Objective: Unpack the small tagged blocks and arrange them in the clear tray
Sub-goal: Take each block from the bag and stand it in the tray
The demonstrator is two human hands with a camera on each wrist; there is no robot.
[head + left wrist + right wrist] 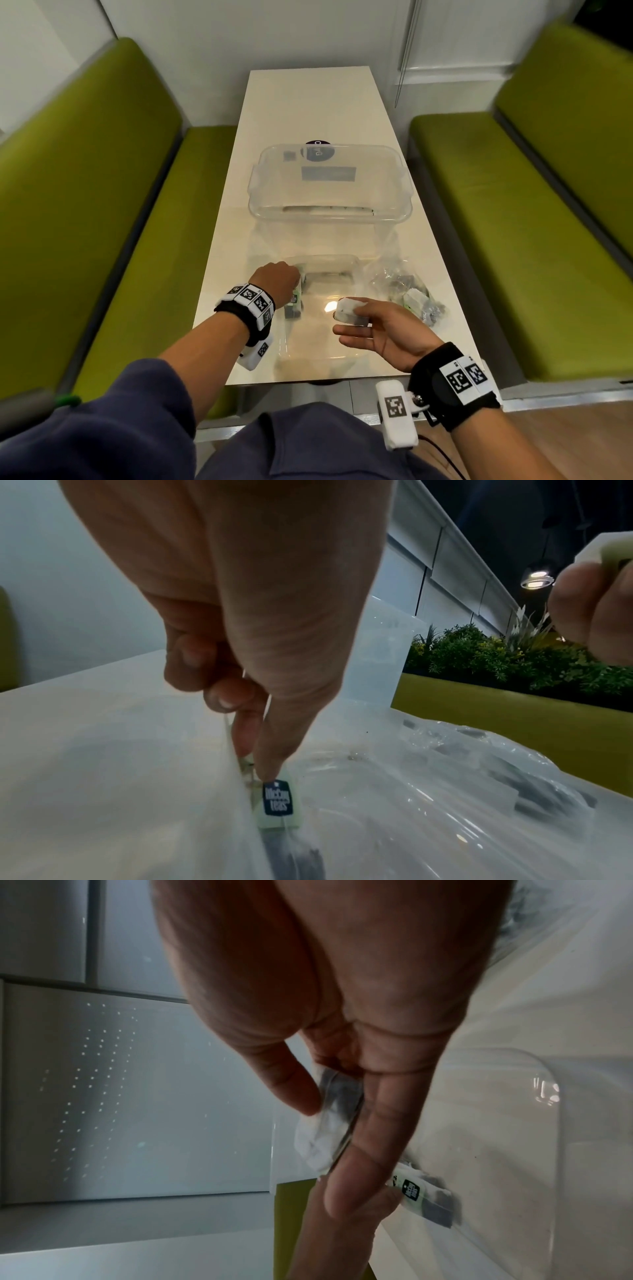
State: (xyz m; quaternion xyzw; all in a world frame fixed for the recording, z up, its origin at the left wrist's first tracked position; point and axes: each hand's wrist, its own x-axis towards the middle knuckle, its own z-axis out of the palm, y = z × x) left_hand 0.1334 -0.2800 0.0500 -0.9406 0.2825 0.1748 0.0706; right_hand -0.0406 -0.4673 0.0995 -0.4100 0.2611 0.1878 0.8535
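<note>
Clear tub (329,205), crumpled wrapping (400,284), green benches (513,212)

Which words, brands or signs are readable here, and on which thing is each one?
"McCoy teas", somewhat blurred: dark tag on the tea bag under the left hand.
Dark sticker behind the far tub: letters unreadable.
Square codes on wristbands: patterns, no words.

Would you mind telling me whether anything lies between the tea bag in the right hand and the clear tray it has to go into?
Nothing visible does. The right hand pinches the tea bag above the open clear tray. The left hand sets another tagged bag against the tray's left wall, off to one side.
</note>
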